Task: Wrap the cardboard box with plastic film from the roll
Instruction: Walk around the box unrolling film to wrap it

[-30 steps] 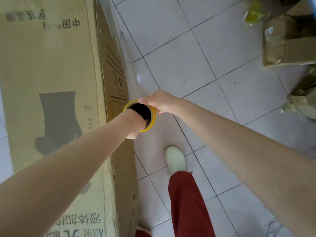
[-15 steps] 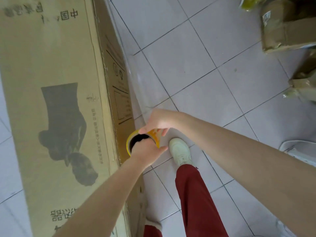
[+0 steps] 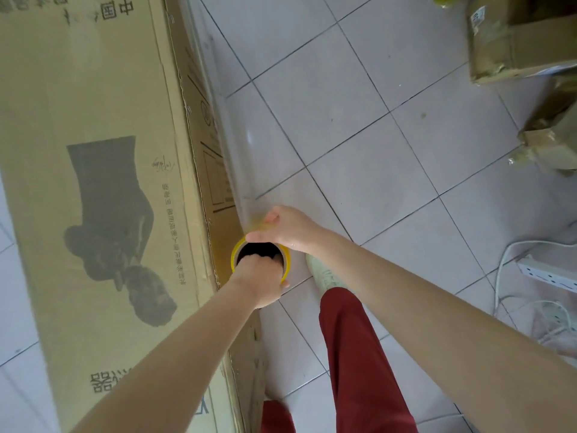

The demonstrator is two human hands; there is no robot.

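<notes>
Since a second ago, the roll (image 3: 233, 260) and both hands have travelled along the box's side towards its near end. They were level with the printed chair's back then and are now level with its base, and a longer run of film (image 3: 249, 151) trails behind them.

Left to right:
- **Box (image 3: 93, 182):** it fills the left of the frame, lying flat on the tiled floor (image 3: 359, 120). Its long axis runs from top to bottom of the frame.
- **Film:** a clear sheet hangs against the box's right side face. It runs from the upper centre down to the roll.
- **Roll:** it sits at lower centre, just beside that side face. It stands upright, so its yellow rim and dark core are seen end-on.
- **Left hand (image 3: 259, 282):** this hand is nearer the box. Its fingers are plunged into the core and its thumb is outside, gripping the rim.
- **Right hand (image 3: 287, 226):** it is curled over the far side of the roll, under the film, with its thumb on the rim.
- **Shoe (image 3: 324, 273):** it now stands just right of the roll, where it was below it before.
- **Far right:** cartons (image 3: 515, 42) sit at the upper right and a power strip (image 3: 549, 273) at the right edge, both well apart from the work.

The next stretch of film will probably have to follow the box's long axis down the frame to its near corner.
</notes>
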